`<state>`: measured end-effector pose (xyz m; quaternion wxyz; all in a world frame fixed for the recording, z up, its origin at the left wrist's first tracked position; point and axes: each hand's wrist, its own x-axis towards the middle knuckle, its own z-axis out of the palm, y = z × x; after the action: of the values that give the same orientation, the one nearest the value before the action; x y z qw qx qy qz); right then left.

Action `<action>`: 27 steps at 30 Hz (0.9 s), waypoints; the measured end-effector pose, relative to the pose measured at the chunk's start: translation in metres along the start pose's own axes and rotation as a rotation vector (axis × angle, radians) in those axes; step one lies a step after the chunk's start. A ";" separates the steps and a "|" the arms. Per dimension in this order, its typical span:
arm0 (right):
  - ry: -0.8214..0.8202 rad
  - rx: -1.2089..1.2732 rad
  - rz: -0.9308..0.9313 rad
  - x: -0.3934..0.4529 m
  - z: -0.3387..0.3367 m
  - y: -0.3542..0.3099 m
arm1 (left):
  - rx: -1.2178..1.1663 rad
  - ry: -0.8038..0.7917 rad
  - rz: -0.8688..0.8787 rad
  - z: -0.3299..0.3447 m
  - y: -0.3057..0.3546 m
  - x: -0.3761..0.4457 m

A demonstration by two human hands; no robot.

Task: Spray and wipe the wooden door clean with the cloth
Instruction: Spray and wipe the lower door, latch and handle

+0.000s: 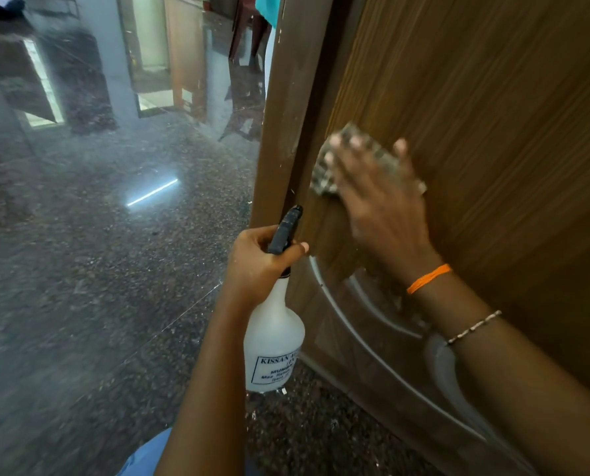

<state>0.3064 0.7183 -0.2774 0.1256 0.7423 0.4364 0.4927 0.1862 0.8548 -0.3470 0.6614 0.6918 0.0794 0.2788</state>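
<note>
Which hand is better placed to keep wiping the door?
The right hand: it already presses the cloth flat against the wooden door. The left hand is busy gripping the spray bottle, held off the door.

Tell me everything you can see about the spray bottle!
The spray bottle has a cloudy white plastic body with a rounded shoulder and a narrow neck, topped by a black trigger sprayer. A white label with dark printed letters, partly turned away, sits low on its body. It hangs roughly upright in the air beside the wooden door's edge, above the speckled floor. The left hand grips its neck and sprayer. How much liquid is inside cannot be told.
</note>
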 end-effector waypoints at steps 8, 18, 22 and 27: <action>0.027 -0.023 0.070 -0.054 0.003 0.004 | 0.095 -0.120 -0.084 0.012 -0.014 -0.002; -0.297 -0.020 -0.188 -0.172 0.000 -0.018 | 0.211 -0.250 -0.079 0.046 -0.012 -0.021; -0.167 -0.050 0.024 -0.144 -0.035 0.039 | 0.131 -0.254 -0.064 0.061 -0.008 -0.032; -0.101 -0.044 0.084 -0.141 -0.067 0.081 | 0.123 -0.356 -0.015 0.085 -0.014 -0.054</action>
<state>0.2738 0.5459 -0.2824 0.1429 0.7811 0.3871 0.4687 0.1869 0.7567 -0.3731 0.6234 0.7688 -0.0168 0.1415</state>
